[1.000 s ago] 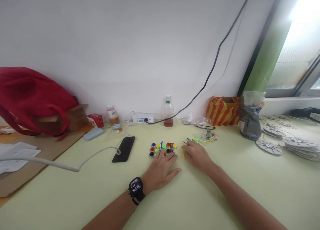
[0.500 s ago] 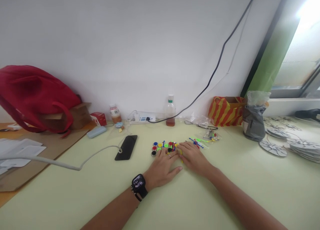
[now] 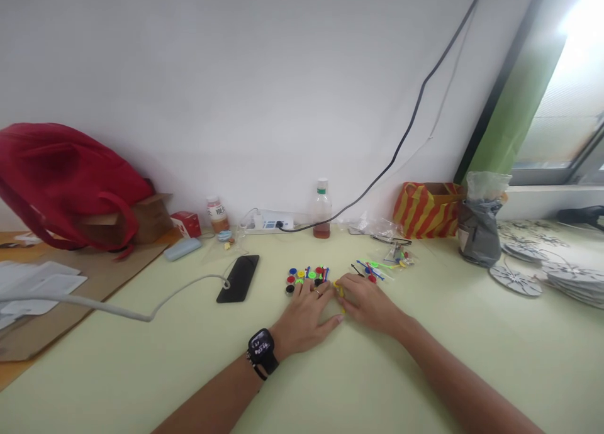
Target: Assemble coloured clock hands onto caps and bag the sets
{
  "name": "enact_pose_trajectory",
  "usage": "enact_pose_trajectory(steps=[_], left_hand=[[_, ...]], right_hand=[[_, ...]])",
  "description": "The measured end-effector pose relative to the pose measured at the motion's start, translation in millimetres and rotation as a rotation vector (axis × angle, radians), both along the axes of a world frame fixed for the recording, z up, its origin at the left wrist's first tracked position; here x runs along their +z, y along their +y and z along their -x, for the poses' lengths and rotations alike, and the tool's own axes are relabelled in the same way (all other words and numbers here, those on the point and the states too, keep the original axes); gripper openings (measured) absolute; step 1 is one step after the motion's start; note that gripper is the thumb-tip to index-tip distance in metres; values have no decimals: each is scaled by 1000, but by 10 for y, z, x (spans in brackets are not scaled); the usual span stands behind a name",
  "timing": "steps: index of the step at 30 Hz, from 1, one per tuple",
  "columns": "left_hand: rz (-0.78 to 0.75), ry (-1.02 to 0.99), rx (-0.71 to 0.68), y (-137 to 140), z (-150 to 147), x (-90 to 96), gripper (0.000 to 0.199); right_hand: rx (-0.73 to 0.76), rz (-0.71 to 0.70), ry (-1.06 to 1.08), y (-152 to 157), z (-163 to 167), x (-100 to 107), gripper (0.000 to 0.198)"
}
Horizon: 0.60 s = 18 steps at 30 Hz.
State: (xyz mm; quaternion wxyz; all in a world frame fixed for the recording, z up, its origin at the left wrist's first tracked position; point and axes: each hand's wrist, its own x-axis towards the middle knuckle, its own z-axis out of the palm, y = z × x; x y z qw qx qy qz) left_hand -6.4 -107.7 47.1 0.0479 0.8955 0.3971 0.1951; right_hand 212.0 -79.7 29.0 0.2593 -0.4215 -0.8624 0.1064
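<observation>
My left hand [image 3: 306, 314] lies palm down with its fingers stretched out, the fingertips at the near edge of a group of small round pieces. Among them are a blue disc [image 3: 293, 272], a red disc [image 3: 291, 280], a black disc [image 3: 289, 290] and a green disc [image 3: 312, 275]. A blue arrow [image 3: 327, 273] lies at the group's right side. My right hand [image 3: 365, 300] is curled, fingers closed around a slim yellow piece [image 3: 342, 292] that is partly hidden. Beyond it lie a black arrow [image 3: 357, 270] and a green-centred spinner [image 3: 374, 265].
A black phone [image 3: 238, 278] with a grey cable lies left. At the wall stand a bottle [image 3: 322, 211], a power strip [image 3: 268, 224] and a striped bag [image 3: 427, 209]. Grey slotted discs [image 3: 515, 280] are stacked right; a red backpack [image 3: 70, 182] sits left.
My right hand has drawn slightly back from my left fingers, and its fingers have curled. The black arrow beyond it now shows. My left hand has barely moved.
</observation>
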Motion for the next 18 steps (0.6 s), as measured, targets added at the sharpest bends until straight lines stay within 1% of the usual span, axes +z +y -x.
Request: enact_pose_trajectory(steps=[3,6,8,10,13,16,18], left_hand=[[-6,-26,21,5,7,-16,35],[-2,-35,57,8,11,-39,29],[1,-41,81,7,14,-55,30],[-10,-60,100,5,16,-64,36],[-23,-79,60,1,19,-61,43],[-15,-73,19,4,21,-55,35],[-13,-82,27,9,23,-62,32]], right_hand=[[24,65,47,-56,15,48,27],[54,88,69,-100,39,89,29],[83,90,60,-115,52,101,28],[103,92,50,-117,60,100,28],[131,99,68,-108,66,80,29],[138,94,91,-102,71,52,32],[99,82,87,-104,73,37,31]])
